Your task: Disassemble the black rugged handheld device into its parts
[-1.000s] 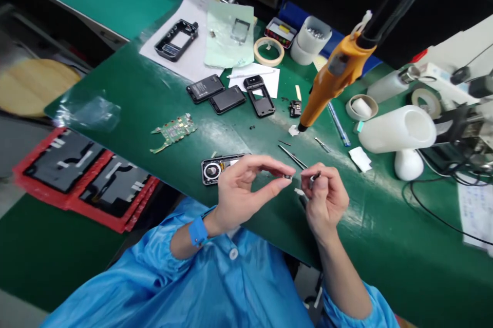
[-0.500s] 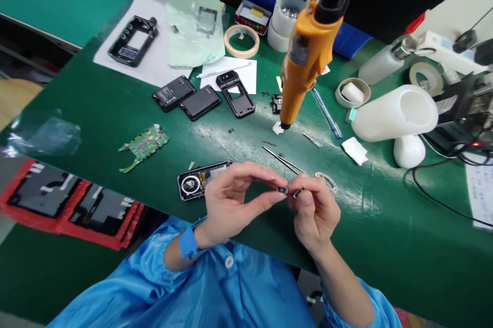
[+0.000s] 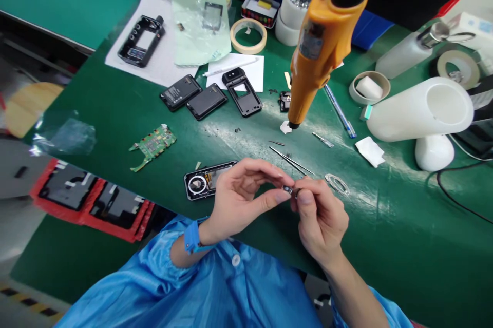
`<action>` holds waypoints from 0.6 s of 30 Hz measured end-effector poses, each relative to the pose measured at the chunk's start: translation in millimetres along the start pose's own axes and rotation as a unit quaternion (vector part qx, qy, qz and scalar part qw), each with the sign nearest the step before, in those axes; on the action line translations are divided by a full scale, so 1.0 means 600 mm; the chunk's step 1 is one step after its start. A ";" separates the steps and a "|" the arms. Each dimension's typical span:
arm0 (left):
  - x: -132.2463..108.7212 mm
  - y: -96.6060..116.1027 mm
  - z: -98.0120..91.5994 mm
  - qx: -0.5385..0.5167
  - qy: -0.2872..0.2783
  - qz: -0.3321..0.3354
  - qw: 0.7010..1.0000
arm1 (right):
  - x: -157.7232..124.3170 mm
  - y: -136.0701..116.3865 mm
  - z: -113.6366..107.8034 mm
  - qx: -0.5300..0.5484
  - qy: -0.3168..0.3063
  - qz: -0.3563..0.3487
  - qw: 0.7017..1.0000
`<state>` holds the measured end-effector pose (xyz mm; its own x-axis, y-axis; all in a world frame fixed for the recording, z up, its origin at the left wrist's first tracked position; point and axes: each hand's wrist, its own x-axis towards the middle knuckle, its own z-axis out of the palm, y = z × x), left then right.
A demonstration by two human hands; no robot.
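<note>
With our left hand (image 3: 239, 204) we pinch a small metallic part (image 3: 287, 189) between thumb and index finger, the other fingers curved above it. With the thumb and index finger of our right hand (image 3: 322, 217) we pinch a dark bit (image 3: 297, 192), mostly covered by the fingertips, so we cannot make out its shape. Our 2 hands meet almost tip to tip above the near part of the bench (image 3: 396, 246), and the metallic part is right at that meeting point; we cannot tell whether it touches the dark bit.

Beside our left hand, and partly covered by it, lies a flat device housing (image 3: 196, 184) with a white ring at its left end. Just beyond our fingertips we see the tweezers (image 3: 287, 157), and near our right hand a coil of pale wire (image 3: 328, 178). An orange screwdriver (image 3: 321, 40) hangs nose down over the bench, near a white scrap (image 3: 285, 127).

Farther left we have a green circuit board (image 3: 154, 146), 2 black packs (image 3: 208, 102) lying side by side, and a black frame (image 3: 252, 104) partly on white paper (image 3: 256, 74). A blue pen (image 3: 341, 112) lies right of the screwdriver.
</note>
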<state>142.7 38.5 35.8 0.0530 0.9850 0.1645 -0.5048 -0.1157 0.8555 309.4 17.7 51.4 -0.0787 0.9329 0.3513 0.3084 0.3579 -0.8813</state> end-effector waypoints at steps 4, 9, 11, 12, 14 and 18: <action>0.001 -0.001 -0.002 -0.004 -0.003 -0.016 1.000 | 0.000 0.001 0.002 0.005 0.002 0.009 1.000; 0.000 -0.005 0.001 -0.030 0.000 -0.016 0.999 | 0.001 0.001 0.004 0.008 -0.006 0.003 1.000; -0.001 -0.006 0.000 -0.037 -0.002 -0.018 0.999 | 0.000 0.001 0.004 0.008 -0.008 0.003 1.000; -0.001 -0.006 0.000 -0.038 -0.004 -0.020 0.999 | 0.000 0.001 0.004 0.009 -0.009 0.003 1.000; -0.001 -0.006 -0.002 -0.036 -0.008 -0.025 0.999 | -0.001 0.001 0.004 0.009 -0.009 0.006 1.000; -0.001 -0.005 -0.004 -0.013 -0.007 -0.028 0.999 | -0.001 -0.001 0.003 0.004 -0.005 0.013 1.000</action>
<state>142.1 38.3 32.0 0.0946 0.9878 0.1236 -0.5229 -0.0564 0.8506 307.6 17.0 50.9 -0.0808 0.9424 0.3245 0.3027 0.3334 -0.8929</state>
